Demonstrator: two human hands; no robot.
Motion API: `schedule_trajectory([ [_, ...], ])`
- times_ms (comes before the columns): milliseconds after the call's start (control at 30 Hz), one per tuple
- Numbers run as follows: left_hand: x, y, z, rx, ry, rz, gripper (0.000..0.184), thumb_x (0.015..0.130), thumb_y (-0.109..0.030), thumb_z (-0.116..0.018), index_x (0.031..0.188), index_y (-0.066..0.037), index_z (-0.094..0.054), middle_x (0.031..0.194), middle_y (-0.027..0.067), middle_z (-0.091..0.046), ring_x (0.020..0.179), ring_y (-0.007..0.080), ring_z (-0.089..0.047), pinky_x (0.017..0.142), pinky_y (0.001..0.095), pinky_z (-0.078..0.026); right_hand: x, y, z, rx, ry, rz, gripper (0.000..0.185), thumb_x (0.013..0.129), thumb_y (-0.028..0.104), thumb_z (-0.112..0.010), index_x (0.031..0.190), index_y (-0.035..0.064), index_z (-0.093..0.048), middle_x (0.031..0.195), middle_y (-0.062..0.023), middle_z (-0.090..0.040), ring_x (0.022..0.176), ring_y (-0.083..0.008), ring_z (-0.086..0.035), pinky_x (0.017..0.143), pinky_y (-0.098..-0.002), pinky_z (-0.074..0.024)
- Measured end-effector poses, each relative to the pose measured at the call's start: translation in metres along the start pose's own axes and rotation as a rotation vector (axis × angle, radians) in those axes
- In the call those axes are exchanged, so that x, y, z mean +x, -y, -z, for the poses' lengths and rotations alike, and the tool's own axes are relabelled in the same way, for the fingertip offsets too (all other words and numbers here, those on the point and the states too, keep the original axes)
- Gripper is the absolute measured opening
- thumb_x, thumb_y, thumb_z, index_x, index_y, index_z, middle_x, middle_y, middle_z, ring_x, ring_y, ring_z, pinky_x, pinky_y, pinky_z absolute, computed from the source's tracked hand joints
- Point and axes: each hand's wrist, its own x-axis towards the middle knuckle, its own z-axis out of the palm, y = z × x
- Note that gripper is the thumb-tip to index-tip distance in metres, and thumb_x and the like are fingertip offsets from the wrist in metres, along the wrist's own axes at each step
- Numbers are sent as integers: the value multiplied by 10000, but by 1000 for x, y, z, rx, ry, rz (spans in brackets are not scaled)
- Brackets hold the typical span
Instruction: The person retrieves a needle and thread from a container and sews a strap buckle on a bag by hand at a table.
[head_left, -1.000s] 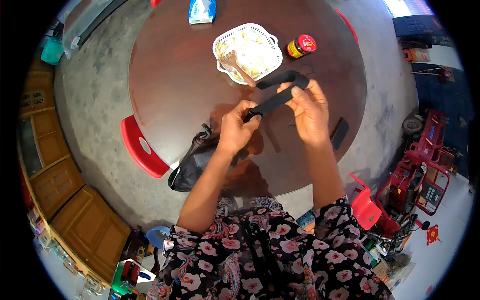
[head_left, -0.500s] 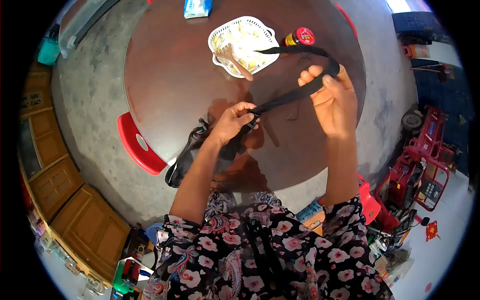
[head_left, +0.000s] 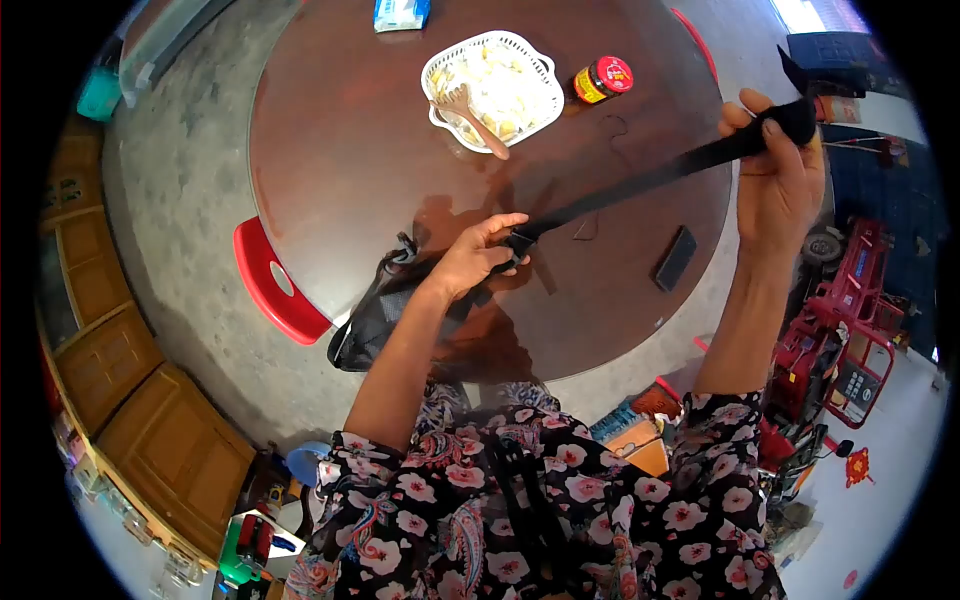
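A black strap (head_left: pixel 650 178) runs taut between my two hands above the round brown table. My left hand (head_left: pixel 478 258) is closed on a dark buckle (head_left: pixel 520 238) at the strap's lower end. Raised past the table's right edge, my right hand (head_left: pixel 775 180) grips the strap near its other end, with a loose tail sticking up beyond the fingers. Beneath my left forearm lies a black mesh bag (head_left: pixel 385 322); the join between bag and strap is partly hidden by my hand.
A white basket (head_left: pixel 548 110) holds pale pieces and a wooden fork (head_left: pixel 482 128). Beside it stands a red-lidded jar (head_left: pixel 603 80). A dark phone (head_left: pixel 676 258) lies at the table's (head_left: pixel 340 160) right side; a blue packet (head_left: pixel 402 14) is at the back. A red chair (head_left: pixel 275 285) stands left.
My right hand has moved right and slightly up, drawing the strap out straight from its earlier loop. My left hand has barely moved. The phone now shows.
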Motion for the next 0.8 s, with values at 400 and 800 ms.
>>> schedule_trajectory([
  [400, -6, 12, 7, -185, 0, 21, 414, 835, 40, -525, 1218, -59, -403, 981, 81, -570, 881, 170, -604, 745, 251, -493, 26, 27, 10, -39, 119, -110, 117, 824, 67, -604, 873, -38, -593, 669, -27, -476, 584, -71, -390, 578, -234, -401],
  [800, -6, 22, 1, -104, -171, -89, 276, 833, 8, -553, 1103, -32, -510, 916, 19, -571, 780, 76, -535, 718, 232, -481, 27, 32, 2, 37, 369, -257, 236, 909, 206, -488, 1036, 9, -516, 810, -72, -512, 557, -71, -344, 528, -206, -318],
])
